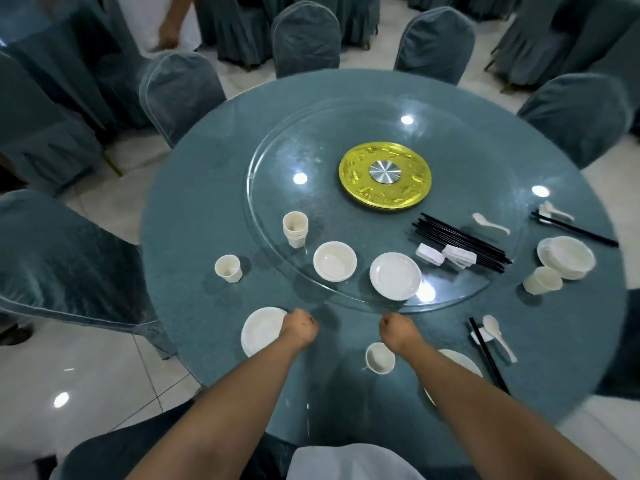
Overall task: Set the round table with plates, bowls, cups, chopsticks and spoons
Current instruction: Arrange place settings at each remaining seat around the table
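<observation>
My left hand (pixel 299 327) has its fingers curled at the right rim of a white plate (pixel 261 330) on the near left of the round table (pixel 194 216). My right hand (pixel 398 329) is curled in a fist just below the glass turntable's rim (pixel 346 303), with nothing visible in it. A bowl (pixel 335 261), a plate (pixel 395 276), stacked cups (pixel 295 228), black chopsticks (pixel 460 242), white rests (pixel 446 254) and a spoon (pixel 490 223) sit on the turntable. A single cup (pixel 228 268) stands at the left.
Under my right arm lie a cup (pixel 380 357), a plate (pixel 464 362), chopsticks (pixel 488 355) and a spoon (pixel 498 336). A set place with a bowl (pixel 566 256) is at the right. Covered chairs (pixel 180 88) ring the table; a person (pixel 166 26) stands far left.
</observation>
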Tool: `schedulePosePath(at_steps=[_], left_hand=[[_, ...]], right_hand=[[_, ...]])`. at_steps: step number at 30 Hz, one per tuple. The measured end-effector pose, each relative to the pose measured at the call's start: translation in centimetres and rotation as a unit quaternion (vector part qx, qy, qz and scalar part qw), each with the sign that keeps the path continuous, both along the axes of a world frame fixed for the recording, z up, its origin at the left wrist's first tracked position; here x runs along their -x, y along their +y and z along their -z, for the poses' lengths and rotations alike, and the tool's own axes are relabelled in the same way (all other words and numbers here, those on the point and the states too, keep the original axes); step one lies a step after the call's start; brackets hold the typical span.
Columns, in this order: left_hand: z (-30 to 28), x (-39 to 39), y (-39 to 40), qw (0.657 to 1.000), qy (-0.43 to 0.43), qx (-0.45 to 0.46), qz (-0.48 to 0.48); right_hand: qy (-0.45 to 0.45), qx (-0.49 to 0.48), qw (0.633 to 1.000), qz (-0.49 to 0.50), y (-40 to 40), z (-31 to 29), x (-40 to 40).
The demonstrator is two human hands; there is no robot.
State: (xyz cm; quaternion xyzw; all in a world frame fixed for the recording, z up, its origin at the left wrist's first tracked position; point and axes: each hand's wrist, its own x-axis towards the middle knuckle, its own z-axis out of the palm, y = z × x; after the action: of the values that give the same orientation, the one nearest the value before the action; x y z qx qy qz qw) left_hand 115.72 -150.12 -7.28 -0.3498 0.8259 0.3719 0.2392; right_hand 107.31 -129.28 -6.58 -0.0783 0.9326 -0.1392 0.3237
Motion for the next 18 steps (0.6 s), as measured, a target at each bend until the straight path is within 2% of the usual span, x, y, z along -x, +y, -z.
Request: schedulePosePath(at_steps=[4,7,18], left_hand=[[1.2,0.7,4.3,0.988,-0.024,-0.147,-0.03],[1.7,1.1,6.9,0.976,-0.041,-0.205,-0.052],[3.7,2.2,11.6,0.956,-0.072,-0.278,-0.064]], right_hand=[[-0.032,-0.035,0.999,-0.003,2.5,0.7,-1.1],[-0.049,-0.032,0.998,0.009,3.9,1.1,-1.8],[-0.077,-0.023,0.996,0.042,6.3,1.8,-2.4]])
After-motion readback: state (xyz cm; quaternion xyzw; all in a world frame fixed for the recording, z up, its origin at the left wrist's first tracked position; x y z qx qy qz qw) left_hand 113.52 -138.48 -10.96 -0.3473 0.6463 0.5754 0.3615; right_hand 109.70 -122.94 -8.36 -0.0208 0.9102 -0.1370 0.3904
